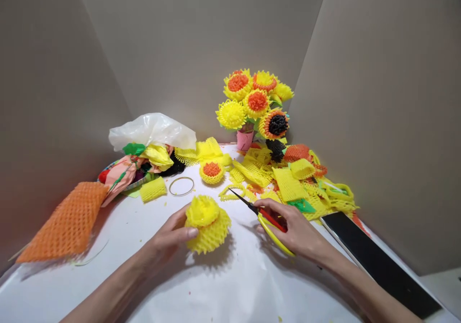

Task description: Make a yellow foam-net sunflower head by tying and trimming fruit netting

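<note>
My left hand (169,239) grips a yellow foam-net flower (207,222) that rests on the white table (216,289), fingers closed round its left side. My right hand (293,229) holds red and yellow scissors (264,215) with the blades closed, their dark tip pointing up-left towards a small yellow net scrap (230,192). The scissors lie just right of the flower, not touching it.
A pink pot of finished foam flowers (255,104) stands at the back. Yellow net pieces (288,179) pile at the right, an orange net sheet (66,222) lies left, beside a plate of scraps under a plastic bag (151,131). A thin ring (181,185) and a dark phone (378,260) lie nearby.
</note>
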Demonstrator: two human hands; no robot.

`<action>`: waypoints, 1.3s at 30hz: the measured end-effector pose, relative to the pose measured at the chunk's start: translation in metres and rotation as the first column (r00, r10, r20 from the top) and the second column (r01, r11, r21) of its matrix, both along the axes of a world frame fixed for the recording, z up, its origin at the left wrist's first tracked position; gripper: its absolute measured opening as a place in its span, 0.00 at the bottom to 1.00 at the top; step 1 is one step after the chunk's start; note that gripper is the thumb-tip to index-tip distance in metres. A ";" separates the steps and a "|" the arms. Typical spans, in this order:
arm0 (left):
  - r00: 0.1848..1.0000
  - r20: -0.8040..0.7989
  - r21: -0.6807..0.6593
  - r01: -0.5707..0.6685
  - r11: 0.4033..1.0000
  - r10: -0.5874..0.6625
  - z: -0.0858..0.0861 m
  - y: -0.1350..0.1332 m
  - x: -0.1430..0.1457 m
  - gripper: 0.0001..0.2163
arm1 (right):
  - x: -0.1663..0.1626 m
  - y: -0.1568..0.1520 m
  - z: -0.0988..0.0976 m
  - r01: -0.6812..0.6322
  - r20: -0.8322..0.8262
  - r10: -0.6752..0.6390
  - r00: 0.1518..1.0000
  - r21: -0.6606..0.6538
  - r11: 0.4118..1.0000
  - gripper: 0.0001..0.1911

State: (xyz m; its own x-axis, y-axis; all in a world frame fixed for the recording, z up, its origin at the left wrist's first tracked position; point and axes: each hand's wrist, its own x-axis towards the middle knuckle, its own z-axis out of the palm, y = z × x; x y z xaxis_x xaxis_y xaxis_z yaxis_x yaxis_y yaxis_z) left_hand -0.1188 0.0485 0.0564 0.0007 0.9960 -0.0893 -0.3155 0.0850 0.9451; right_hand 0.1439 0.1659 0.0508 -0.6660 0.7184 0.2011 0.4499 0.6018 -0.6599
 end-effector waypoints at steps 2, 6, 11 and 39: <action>0.999 -0.047 -0.005 0.007 1.000 -0.007 0.006 0.000 0.005 0.25 | 0.002 -0.004 0.003 -0.015 -0.032 0.015 0.999 0.004 1.000 0.15; 0.977 -0.210 -0.005 0.023 1.000 -0.024 0.013 0.003 0.009 0.28 | 0.005 -0.007 0.010 -0.041 -0.066 0.044 0.997 0.056 0.998 0.17; 0.973 -0.227 0.001 0.037 0.999 -0.036 0.009 0.010 0.011 0.23 | 0.008 -0.012 0.020 -0.130 -0.072 0.133 0.989 0.043 0.991 0.19; 0.986 0.146 -0.307 0.119 0.944 -0.076 0.001 0.003 0.014 0.25 | 0.004 -0.020 0.015 -0.315 0.031 0.314 0.949 0.014 0.949 0.24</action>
State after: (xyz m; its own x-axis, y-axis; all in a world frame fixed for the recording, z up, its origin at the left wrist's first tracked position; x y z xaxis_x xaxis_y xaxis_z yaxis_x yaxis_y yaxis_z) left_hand -0.1050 0.0517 0.0576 0.1290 0.9120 -0.3893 -0.4096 0.4066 0.8166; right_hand 0.1477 0.1461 0.0658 -0.8630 0.4678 0.1907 0.2539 0.7280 -0.6368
